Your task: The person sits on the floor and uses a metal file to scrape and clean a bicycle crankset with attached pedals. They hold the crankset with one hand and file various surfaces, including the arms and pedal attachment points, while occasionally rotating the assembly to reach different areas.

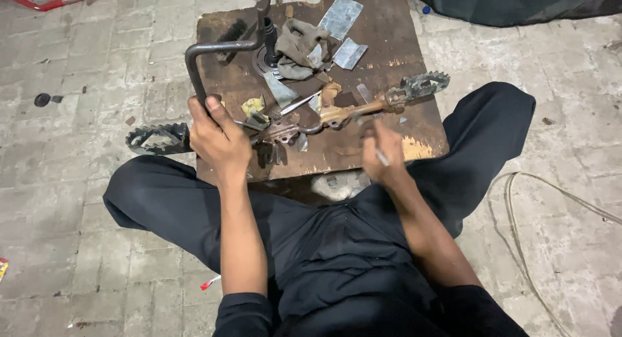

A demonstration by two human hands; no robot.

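Observation:
I sit cross-legged on a brick floor in front of a low, worn wooden board (pixel 414 126). Across it lies a rusty footrest bar (pixel 337 113) with a toothed metal footpeg at each end, one at the left (pixel 157 139) and one at the right (pixel 424 84). My left hand (pixel 217 139) is shut on the lower end of a bent dark steel crank handle (pixel 207 52) that runs up to a socket (pixel 267 36). My right hand (pixel 382 156), blurred, is closed on a small thin metal piece (pixel 381 157) just below the bar.
A grey rag (pixel 298 45) and flat metal sheet scraps (pixel 340 16) lie at the far side of the board. A red frame (pixel 48 0) is at the top left, a cable (pixel 518 240) curves over the floor at the right, dark cloth (pixel 518 3) at the top right.

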